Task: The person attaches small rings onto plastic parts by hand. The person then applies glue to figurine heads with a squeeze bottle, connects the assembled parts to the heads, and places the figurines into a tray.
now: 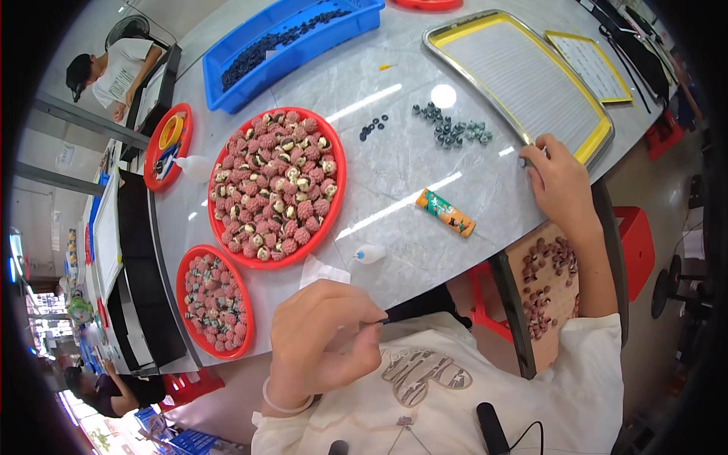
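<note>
Head view: going left to right, we count three red dishes, one of tools [168, 158] at ten o'clock, one big dish [342, 171] of pink pieces [262, 193] at ten, and a smaller dish [244, 334] at eight. We see one blue bin [225, 101] at eleven, roughly six dark rings [371, 127] at twelve, one orange-and-teal tube [446, 212] near three and one metal-rimmed tray [523, 72] between one and two.

The pink pieces overlap too much for us to count. A fourth red dish [428, 3] is cut off at the top edge, and our right forearm partly covers a brown board [538, 262] at four.

Our left hand [318, 334], towards seven, is curled, pinching a small dark piece [384, 321] at its fingertips; we cannot make out its kind. Our right hand [561, 182], between two and three, is half-curled at the tray's near edge; we cannot tell whether its fingertips grip anything.
</note>
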Motion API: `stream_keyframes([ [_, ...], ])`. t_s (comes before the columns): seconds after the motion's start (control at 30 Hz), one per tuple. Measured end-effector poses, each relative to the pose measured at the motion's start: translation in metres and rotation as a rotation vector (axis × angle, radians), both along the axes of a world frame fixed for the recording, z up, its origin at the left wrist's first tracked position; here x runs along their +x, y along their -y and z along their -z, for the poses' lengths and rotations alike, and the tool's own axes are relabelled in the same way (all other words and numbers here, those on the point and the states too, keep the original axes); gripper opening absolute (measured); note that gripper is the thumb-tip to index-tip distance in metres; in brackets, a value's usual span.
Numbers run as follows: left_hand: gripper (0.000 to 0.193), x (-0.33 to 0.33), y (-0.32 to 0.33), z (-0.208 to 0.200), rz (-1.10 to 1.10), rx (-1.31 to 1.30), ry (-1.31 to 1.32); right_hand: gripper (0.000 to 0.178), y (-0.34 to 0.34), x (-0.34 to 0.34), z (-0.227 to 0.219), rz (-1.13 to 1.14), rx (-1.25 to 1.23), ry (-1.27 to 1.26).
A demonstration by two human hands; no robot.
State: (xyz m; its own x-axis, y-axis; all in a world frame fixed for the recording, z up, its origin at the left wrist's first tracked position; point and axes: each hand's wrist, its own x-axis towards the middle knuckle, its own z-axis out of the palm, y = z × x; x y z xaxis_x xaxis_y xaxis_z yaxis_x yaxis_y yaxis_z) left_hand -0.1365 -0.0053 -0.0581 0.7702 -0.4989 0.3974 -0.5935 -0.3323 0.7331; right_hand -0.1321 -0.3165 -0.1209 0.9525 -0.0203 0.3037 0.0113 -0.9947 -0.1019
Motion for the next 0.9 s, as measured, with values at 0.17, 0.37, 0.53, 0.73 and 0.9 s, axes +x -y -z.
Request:
stream_keyframes([
  [0.17, 0.022, 0.003, 0.002, 0.003, 0.030, 0.000, -0.029, 0.017, 0.005, 0.000, 0.002, -0.008, 0.068, 0.009],
  [0.37, 0.020, 0.002, 0.003, 0.000, 0.043, -0.015, -0.035, 0.016, 0.004, 0.003, 0.008, -0.002, 0.041, 0.008],
  [0.53, 0.020, 0.000, 0.001, 0.001, 0.048, -0.015, -0.057, 0.015, -0.007, 0.004, 0.015, 0.005, 0.023, 0.051],
  [0.73, 0.020, -0.001, -0.002, 0.004, 0.027, -0.029, -0.079, 0.017, -0.020, 0.009, 0.013, -0.080, 0.206, 0.324],
  [0.9, 0.021, -0.001, -0.008, 0.010, -0.052, -0.138, -0.107, 0.015, -0.036, -0.009, -0.006, -0.125, 0.927, 0.266],
])
